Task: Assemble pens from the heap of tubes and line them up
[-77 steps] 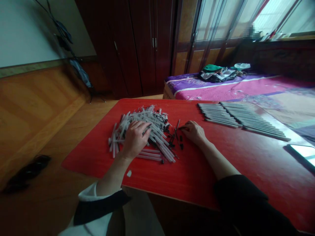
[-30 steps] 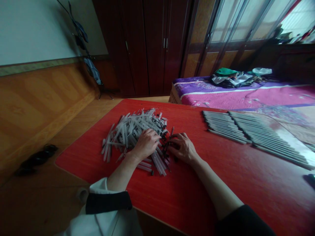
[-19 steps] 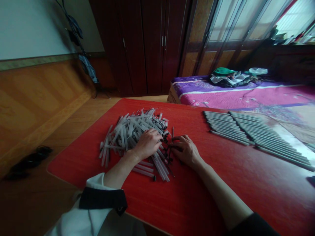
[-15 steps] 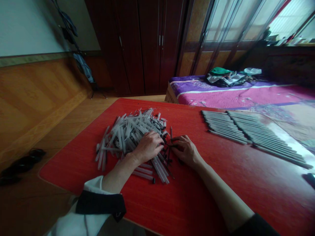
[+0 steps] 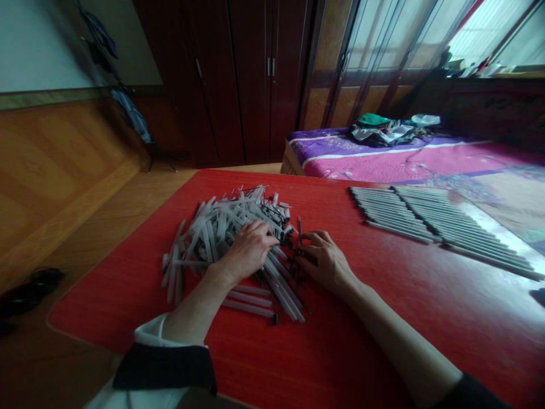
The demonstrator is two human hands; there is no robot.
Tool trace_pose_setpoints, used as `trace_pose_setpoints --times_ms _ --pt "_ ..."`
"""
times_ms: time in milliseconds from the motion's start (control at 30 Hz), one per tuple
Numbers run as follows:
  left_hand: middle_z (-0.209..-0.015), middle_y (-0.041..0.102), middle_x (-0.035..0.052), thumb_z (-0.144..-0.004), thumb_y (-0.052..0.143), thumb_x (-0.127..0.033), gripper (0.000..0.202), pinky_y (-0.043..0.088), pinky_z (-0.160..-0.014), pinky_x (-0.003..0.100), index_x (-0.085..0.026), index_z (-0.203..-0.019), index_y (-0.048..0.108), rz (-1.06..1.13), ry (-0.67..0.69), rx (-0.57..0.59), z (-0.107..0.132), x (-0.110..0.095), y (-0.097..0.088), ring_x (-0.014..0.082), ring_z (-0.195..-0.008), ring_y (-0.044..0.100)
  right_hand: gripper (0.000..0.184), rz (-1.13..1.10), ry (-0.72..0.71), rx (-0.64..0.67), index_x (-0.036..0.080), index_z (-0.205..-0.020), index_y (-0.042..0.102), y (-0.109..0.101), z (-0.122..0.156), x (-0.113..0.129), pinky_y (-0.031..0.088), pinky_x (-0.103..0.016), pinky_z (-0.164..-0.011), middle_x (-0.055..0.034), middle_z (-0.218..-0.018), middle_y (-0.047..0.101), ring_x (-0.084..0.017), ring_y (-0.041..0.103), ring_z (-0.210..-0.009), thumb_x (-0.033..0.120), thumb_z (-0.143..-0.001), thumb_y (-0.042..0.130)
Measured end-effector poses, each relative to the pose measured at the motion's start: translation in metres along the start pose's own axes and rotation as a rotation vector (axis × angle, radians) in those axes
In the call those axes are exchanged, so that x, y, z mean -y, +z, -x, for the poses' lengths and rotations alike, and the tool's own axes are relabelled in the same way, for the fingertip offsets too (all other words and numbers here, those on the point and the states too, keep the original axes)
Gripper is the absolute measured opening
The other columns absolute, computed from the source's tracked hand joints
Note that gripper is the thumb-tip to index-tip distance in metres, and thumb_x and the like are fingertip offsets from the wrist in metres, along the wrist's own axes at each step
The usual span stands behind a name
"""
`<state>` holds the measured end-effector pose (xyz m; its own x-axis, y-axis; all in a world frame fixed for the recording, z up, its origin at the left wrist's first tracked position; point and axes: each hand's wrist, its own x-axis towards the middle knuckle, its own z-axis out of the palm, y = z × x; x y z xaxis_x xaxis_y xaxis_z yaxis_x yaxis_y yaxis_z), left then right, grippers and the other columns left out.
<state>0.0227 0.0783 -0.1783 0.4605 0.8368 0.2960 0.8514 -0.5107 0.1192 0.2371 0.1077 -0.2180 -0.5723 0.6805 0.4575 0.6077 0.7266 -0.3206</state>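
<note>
A heap of translucent plastic tubes point(image 5: 221, 222) lies on the red table, mixed with small black caps and thin dark sticks. My left hand point(image 5: 249, 250) rests over the heap's right side, thumb and fingertips drawn together; whatever is between them is too small to make out. Facing it, my right hand point(image 5: 326, 261) is at the heap's right edge with its fingers curled in among small dark pieces. A thin dark stick point(image 5: 300, 227) stands up by its fingertips. Nearest me, a tube with a black cap point(image 5: 275, 319) on its end lies flat.
Capped tubes point(image 5: 395, 216) lie side by side in two rows on the right of the red table point(image 5: 340, 352). A dark object point(image 5: 539, 295) sits at the right edge. Beyond are a bed point(image 5: 383, 165) and a dark wardrobe point(image 5: 251, 85).
My left hand has drawn slightly left, away from my right hand, so the gap between them is wider. The whole view has shifted a little.
</note>
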Motion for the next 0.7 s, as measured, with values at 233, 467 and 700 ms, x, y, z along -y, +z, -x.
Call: trace_pose_setpoints --times_ms 233,467,700 --pt "-0.096 0.054 0.0054 -0.083 0.051 -0.016 0.020 0.037 -0.088 0.038 -0.022 -0.097 0.064 0.027 0.007 -0.003 0.002 -0.002 0.004 0.0216 -0.100 0.046 0.012 -0.063 0.078 -0.049 0.022 -0.077 0.069 0.006 -0.002 -0.003 0.049 -0.039 -0.078 -0.0076 -0.097 0.065 -0.023 0.053 -0.093 0.019 -0.073 0.057" --pt "-0.096 0.057 0.0050 -0.080 0.052 -0.014 0.017 0.037 -0.088 0.038 -0.018 -0.094 0.059 0.035 0.021 0.006 0.000 -0.002 0.003 0.0215 -0.098 0.047 0.014 -0.464 0.479 -0.202 0.017 -0.071 0.067 -0.007 -0.004 -0.001 0.050 -0.033 -0.064 -0.0049 -0.070 0.068 -0.019 0.062 -0.066 0.029 -0.068 0.059" --pt "-0.094 0.056 0.0044 -0.080 0.052 -0.013 0.020 0.038 -0.087 0.039 -0.020 -0.098 0.060 0.057 0.037 -0.010 0.000 -0.001 0.006 0.0213 -0.097 0.047 0.015 -1.011 0.749 -0.408 0.015 -0.068 0.065 -0.021 -0.006 -0.006 0.049 -0.028 -0.056 -0.0050 -0.061 0.067 -0.014 0.061 -0.055 0.027 -0.061 0.067"
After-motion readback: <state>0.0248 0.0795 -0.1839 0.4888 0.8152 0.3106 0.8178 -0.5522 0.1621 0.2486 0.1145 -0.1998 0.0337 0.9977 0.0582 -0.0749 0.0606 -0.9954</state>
